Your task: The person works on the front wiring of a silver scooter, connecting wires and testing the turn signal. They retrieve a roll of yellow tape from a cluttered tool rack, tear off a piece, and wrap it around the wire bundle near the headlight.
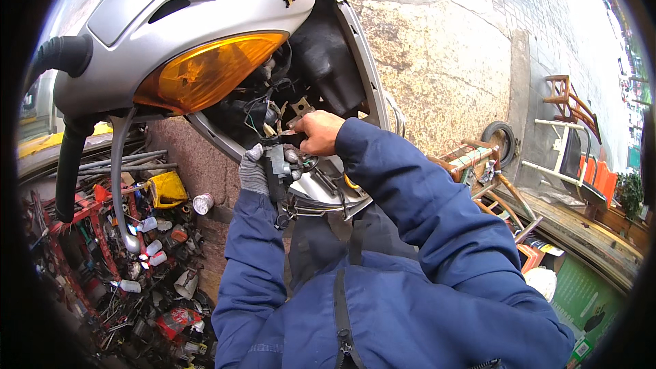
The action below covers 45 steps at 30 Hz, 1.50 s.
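A silver scooter front with an amber indicator lens stands before me, its body opened so that wires and a black inner housing show. My left hand, in a grey knitted glove, is closed round a grey and black metal part just outside the opening. Bare and curled, my right hand pinches a small black piece at the upper end of that part. Its exact kind is hidden by the fingers. Loose wires and connectors hang beside the part.
Bottles, tools and scrap parts crowd a red rack at the lower left, with a yellow container on top. A grey cable or mirror stalk hangs there. To the right are wooden chair frames, a tyre and another chair.
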Tool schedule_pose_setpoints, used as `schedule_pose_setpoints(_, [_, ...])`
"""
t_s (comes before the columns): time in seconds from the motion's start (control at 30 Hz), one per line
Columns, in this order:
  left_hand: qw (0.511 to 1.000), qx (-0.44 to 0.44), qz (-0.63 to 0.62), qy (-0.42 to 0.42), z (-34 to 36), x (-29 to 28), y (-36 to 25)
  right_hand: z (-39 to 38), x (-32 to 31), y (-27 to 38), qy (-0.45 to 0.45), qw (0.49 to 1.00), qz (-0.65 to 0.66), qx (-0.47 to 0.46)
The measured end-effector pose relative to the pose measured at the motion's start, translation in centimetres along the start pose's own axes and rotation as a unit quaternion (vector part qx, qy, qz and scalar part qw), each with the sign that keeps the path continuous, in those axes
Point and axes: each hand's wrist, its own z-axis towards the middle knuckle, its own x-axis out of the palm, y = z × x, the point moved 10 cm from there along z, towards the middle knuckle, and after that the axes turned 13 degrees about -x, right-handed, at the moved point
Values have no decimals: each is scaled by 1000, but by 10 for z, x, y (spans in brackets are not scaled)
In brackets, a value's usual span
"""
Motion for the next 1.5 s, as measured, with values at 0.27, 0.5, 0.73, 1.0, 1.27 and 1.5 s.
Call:
schedule_pose_setpoints(0.27, [1000, -3, -21, -18, 2, 2, 3, -7, -5, 0, 1, 1000, -7, 25])
schedule_pose_setpoints(0.5, [1000, -9, -4, -2, 2, -4, 4, -11, -7, 0, -3, 999, -13, 41])
schedule_pose_setpoints(0.73, [999, -27, -24, 20, 6, 0, 8, -18, -15, 3, -22, 998, -30, 49])
schedule_pose_setpoints(1.0, [1000, 2, -4, 30, 5, 7, 4, -23, -15, -4, -28, 997, -8, 66])
schedule_pose_setpoints(1.27, [1000, -10, -21, 10, 5, 12, 7, -16, -9, -3, -12, 998, 9, 65])
schedule_pose_setpoints(1.5, [1000, -13, 7, 14, 8, 12, 4, -15, -11, 1, -13, 998, 10, 57])
